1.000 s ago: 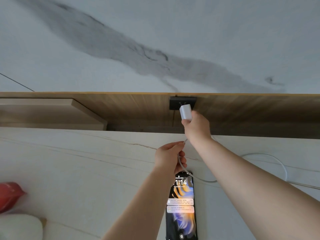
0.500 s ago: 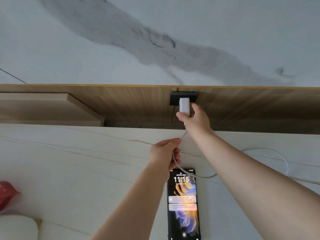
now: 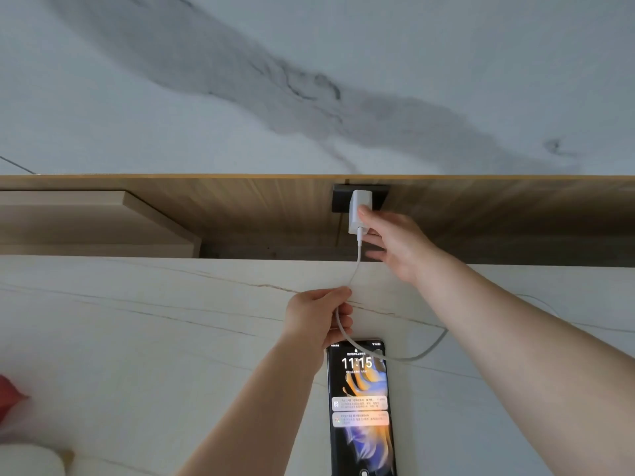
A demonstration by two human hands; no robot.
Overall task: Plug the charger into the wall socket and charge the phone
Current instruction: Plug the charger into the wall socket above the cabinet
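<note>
The white charger sits against the black wall socket in the wooden back panel. My right hand is just right of it with fingers spread, and only the thumb tip touches the charger's side. The white cable hangs from the charger down to my left hand, which pinches it. From there the cable loops over the top of the phone. The phone lies flat on the pale counter, screen lit and showing 11:15. The cable's far end is hidden behind my right arm.
A wooden shelf block juts out at the left of the recess. A red object and a white rounded object lie at the counter's left edge. Marble wall rises above the panel.
My right hand pushed the charger up into the socket, then loosened its grip and spread its fingers. The left hand kept hold of the cable.
</note>
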